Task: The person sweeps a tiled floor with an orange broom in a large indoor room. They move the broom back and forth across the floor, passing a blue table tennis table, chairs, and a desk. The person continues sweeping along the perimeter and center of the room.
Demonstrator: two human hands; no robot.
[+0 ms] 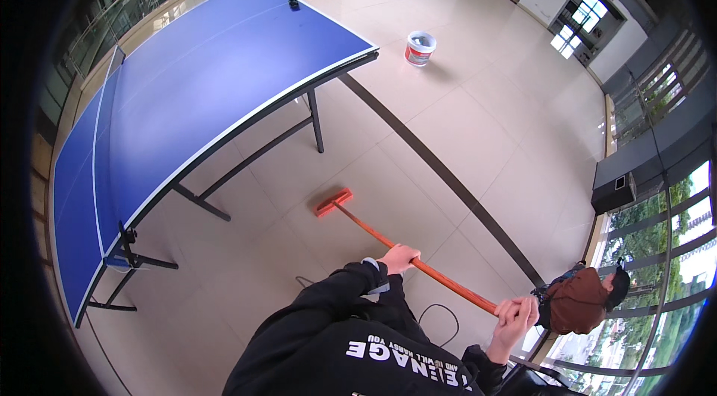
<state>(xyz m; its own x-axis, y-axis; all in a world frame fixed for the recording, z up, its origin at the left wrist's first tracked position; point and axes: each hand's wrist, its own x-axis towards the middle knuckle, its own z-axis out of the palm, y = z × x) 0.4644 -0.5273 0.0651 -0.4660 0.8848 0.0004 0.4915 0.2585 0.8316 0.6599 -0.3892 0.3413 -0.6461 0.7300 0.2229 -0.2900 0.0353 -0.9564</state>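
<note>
A push broom with a long orange handle (452,284) slants across the lower middle. Its flat red-orange head (334,203) rests on the floor tiles, ahead and to the left; whether it has bristles I cannot make out. My left hand (401,258) is wrapped round the middle of the handle. Farther right, my right hand (517,320) is closed about the handle's upper end. Both arms wear black sleeves.
A blue table tennis table (224,75) on black metal legs fills the left, a small black object (294,5) on its top. A white-and-red bucket (420,48) stands beyond. A person in a brown top (579,300) is at the right by the windows, near a black box (614,193).
</note>
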